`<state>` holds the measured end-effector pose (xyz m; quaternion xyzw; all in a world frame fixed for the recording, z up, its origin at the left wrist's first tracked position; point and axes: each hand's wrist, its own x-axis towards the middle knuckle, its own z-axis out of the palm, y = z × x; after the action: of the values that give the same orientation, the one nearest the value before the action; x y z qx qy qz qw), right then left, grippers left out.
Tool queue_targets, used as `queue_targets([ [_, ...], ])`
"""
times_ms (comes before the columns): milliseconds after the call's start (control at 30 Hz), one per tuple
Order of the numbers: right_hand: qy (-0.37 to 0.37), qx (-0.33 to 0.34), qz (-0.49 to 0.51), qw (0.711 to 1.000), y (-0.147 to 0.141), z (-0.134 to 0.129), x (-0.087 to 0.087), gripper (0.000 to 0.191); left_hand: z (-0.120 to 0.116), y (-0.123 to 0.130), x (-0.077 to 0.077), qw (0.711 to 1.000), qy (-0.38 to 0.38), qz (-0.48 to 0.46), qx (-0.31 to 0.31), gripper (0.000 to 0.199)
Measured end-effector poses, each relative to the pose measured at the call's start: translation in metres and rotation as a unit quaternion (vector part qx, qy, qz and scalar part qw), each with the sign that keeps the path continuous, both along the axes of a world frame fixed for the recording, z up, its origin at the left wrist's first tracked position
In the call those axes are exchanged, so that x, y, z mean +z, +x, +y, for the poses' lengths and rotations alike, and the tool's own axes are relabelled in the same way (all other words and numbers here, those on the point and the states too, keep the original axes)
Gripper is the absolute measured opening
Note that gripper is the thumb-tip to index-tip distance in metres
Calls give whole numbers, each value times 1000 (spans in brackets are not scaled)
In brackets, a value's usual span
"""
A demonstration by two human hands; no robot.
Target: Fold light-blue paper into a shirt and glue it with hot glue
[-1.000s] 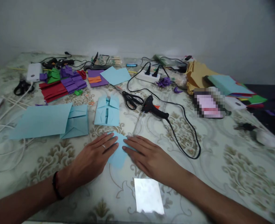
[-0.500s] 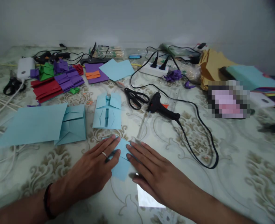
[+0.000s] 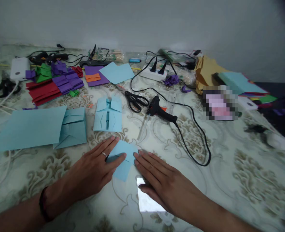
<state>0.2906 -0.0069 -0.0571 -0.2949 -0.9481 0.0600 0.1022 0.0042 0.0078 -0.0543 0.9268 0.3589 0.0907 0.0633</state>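
Blue paper (image 3: 123,171) lies on the patterned tablecloth (image 3: 101,206) between both open hands, the left hand (image 3: 91,167) spreading fingers over it, the right hand (image 3: 160,177) touching its right edge.

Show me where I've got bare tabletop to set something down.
The widest patch looks to be on the right, between the glue gun's cable loop and your right forearm. A smaller one lies between your left forearm and the bright white rectangle. It's crowded toward the wall, with folded purple paper, power strip and glue gun.
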Motion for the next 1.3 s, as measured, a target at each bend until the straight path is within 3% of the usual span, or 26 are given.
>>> queue_targets([
  [200, -31, -36, 66, 997, 7, -5, 15, 33, 1, -2, -3, 1000, 2, -17, -5, 50],
  [300, -53, -90, 118, 987, -2, 3, 22, 24, 0, -1, 1, 1000, 0, -11, 1, 50],
  [400, -70, -171, 119, 976, -20, 14, 20, 22, -4, 1, 7, 1000, 6, -11, 27, 43],
  [500, -83, -194, 78, 974, -40, 24, 14, 32, -8, 0, 8, 998, 15, -46, 51, 31],
  [600, -149, -214, 53, 964, -56, 33, 11, 39, -7, -4, 3, 992, 0, -113, 61, 21],
  [700, -242, -214, 111, 940, -63, 40, 14, 38, -4, -7, -1, 981, -46, -165, 89, 15],
  [800, -343, -213, 184, 896, -66, 43, 17, 28, 1, -7, 3, 959, -130, -195, 162, 41],
  [900, -405, -207, 242, 857, -68, 41, 19, 20, 4, -7, 13, 920, -259, -217, 199, 15],
  [1000, -424, -194, 291, 835, -70, 39, 20, 13, 4, -9, 21, 903, -307, -219, 205, 20],
  [1067, -428, -188, 312, 827, -71, 38, 20, 19, 4, -9, 23, 898, -323, -222, 201, 21],
  [1300, -421, -194, 322, 826, -71, 36, 19, 17, 2, -8, 24, 882, -363, -235, 187, 34],
])
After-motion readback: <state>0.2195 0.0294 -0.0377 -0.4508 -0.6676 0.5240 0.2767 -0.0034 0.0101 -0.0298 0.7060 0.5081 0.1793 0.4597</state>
